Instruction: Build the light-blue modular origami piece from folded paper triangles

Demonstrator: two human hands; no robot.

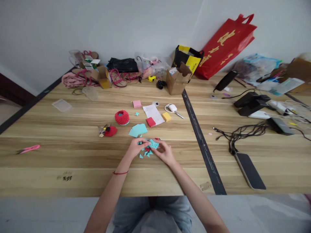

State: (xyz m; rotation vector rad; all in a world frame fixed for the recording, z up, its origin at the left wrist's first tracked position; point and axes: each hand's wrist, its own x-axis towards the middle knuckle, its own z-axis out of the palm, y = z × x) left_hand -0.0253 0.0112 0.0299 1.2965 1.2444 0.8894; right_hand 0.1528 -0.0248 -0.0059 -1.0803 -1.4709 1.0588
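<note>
Between my two hands is a light-blue folded-paper piece with a scaly, interlocked surface. The fingers of my left hand pinch its left side, and those of my right hand close round its right side. Small blue paper triangles lie on the table just below it, with some red bits among them, partly covered by my fingers. Beyond my left hand lie light-blue paper sheets. A round red folded-paper bowl with a blue base stands farther back on the left.
A red paper pad rests on a white printed sheet, near yellow and pink pads. Pink scissors lie far left. Black cables and a dark flat device are right of the black strip.
</note>
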